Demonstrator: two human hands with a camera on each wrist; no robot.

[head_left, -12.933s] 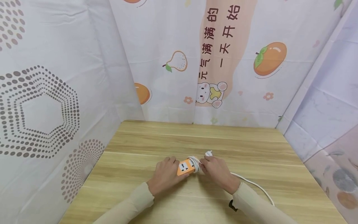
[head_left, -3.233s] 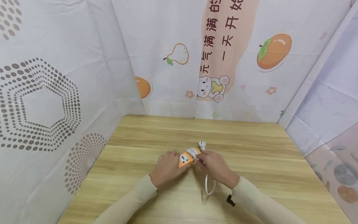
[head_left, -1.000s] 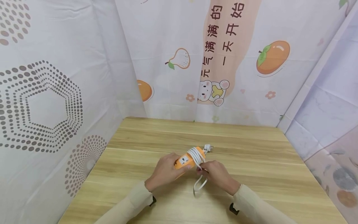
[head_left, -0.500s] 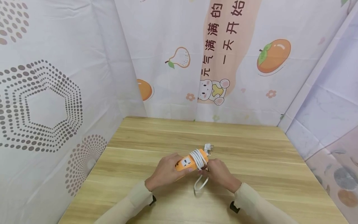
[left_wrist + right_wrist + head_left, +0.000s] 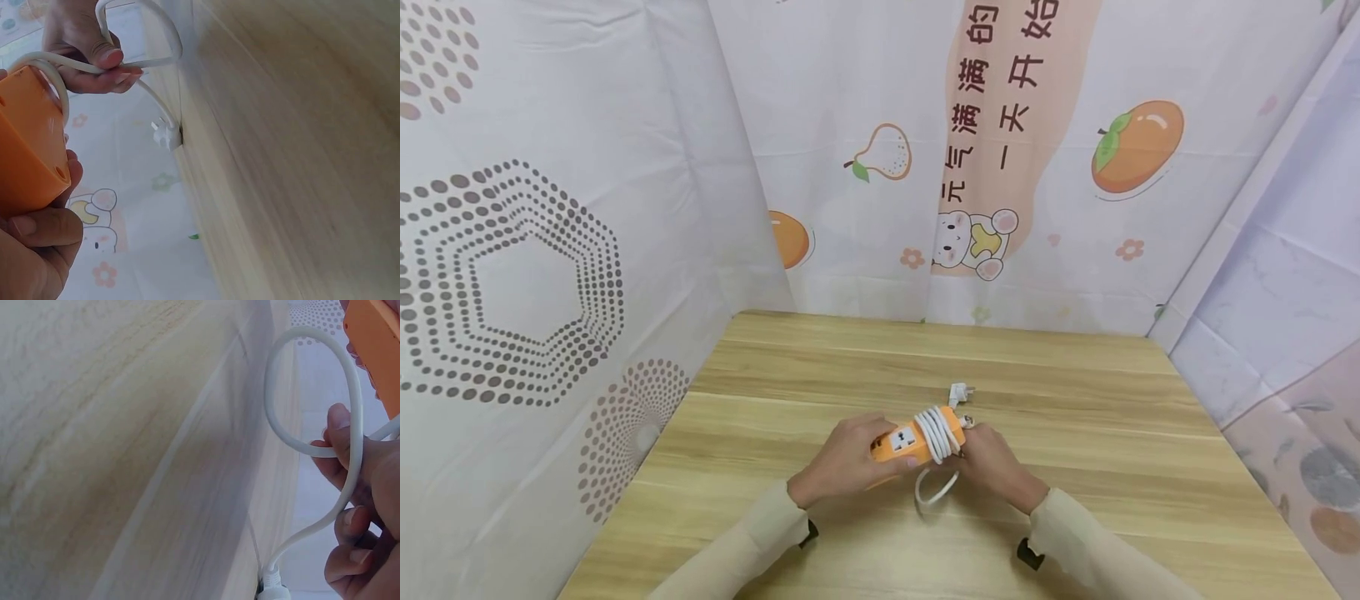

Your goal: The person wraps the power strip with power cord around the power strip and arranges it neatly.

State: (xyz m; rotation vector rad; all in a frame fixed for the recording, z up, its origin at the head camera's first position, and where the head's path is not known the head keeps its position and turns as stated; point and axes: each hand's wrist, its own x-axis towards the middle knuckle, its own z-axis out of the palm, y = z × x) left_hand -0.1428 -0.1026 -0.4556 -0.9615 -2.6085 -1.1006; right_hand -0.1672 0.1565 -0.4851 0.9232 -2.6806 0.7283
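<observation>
Power strip (image 5: 904,439) sits snug in left hand (image 5: 847,454), fingers wrapped round it; right hand (image 5: 991,460) pinches white cord (image 5: 270,394) beside it.

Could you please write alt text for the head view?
A person's left grip holds an orange rectangular plastic power strip wound with white cable over a wood-grain table; the right grip is at the strip's wound end, with a white plastic plug beyond.

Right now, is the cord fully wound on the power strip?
Partly: several cord turns circle the power strip, but a loop stands loose at the right hand; the plug sits apart.
</observation>
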